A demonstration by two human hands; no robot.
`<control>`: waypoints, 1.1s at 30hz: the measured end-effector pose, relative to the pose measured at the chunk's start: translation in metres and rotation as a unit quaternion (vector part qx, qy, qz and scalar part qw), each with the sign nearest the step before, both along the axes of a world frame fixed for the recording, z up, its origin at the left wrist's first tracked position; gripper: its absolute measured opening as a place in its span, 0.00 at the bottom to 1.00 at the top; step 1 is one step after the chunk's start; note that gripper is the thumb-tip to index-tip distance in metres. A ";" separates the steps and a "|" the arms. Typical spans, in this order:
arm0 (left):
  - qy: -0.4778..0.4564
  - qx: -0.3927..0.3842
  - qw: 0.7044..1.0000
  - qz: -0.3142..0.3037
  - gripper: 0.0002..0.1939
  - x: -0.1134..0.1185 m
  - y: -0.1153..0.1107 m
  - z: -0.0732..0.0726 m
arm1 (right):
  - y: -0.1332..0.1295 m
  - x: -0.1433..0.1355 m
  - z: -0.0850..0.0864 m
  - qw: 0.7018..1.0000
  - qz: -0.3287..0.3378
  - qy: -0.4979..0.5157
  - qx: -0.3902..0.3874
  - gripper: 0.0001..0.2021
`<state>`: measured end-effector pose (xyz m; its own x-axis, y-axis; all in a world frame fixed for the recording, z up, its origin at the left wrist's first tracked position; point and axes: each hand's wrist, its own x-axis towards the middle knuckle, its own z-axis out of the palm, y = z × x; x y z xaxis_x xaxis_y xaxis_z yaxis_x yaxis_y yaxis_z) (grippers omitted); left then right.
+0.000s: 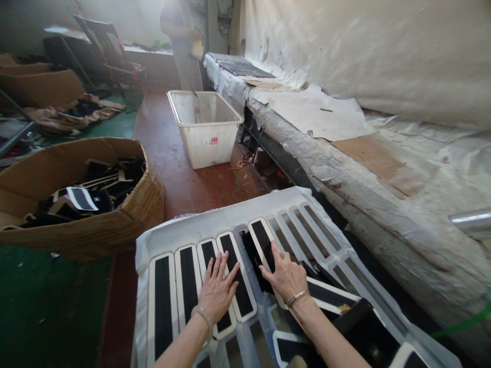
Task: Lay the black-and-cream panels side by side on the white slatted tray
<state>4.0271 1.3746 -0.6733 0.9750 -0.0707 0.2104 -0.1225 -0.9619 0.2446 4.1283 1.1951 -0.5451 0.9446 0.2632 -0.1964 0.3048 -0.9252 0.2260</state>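
Several long black panels with cream borders lie side by side on a white slatted rack (153,236). My left hand (219,287) rests with spread fingers over the third panel (208,251) and the fourth panel (240,289) from the left. My right hand (286,276) has its thumb and index finger apart on another bordered panel (261,232), which lies over dark pieces. Its other fingers are curled, and it holds nothing that shows. More bordered pieces (332,296) and a glossy black piece (368,332) lie to the right, beside my right forearm.
A cardboard box (141,220) of black and cream pieces stands at the left. Beyond the rack is a white plastic bin (209,138), with a person (182,38) behind it. A long covered bench (322,153) runs along the right. A metal bar (471,221) juts in at the right edge.
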 end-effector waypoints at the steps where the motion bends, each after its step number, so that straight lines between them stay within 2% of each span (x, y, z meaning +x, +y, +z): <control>1: 0.000 0.002 1.000 -0.002 0.30 0.000 0.000 0.000 | 0.001 -0.001 -0.001 1.000 -0.001 0.011 0.000 0.35; 8: -0.010 0.009 1.000 -0.003 0.32 0.002 0.000 0.000 | 0.009 -0.001 -0.010 0.999 -0.044 0.014 0.021 0.35; 15: -0.011 0.007 1.000 -0.002 0.31 0.001 -0.001 0.003 | 0.025 -0.008 -0.045 0.998 -0.021 0.021 0.062 0.32; 18: -0.001 0.014 0.999 -0.037 0.28 0.006 0.000 0.006 | 0.022 -0.011 -0.058 0.997 -0.020 0.022 0.066 0.30; 21: 0.013 0.004 0.996 -0.087 0.25 0.014 0.000 0.008 | 0.018 -0.014 -0.065 0.997 -0.020 0.022 0.066 0.31; 23: 0.017 -0.003 0.995 -0.095 0.24 0.020 0.000 0.010 | 0.016 -0.015 -0.067 0.997 -0.021 0.018 0.067 0.31; 33: 0.032 -0.021 0.998 -0.059 0.19 0.039 -0.008 0.015 | 0.008 -0.022 -0.086 0.996 -0.010 0.006 0.085 0.31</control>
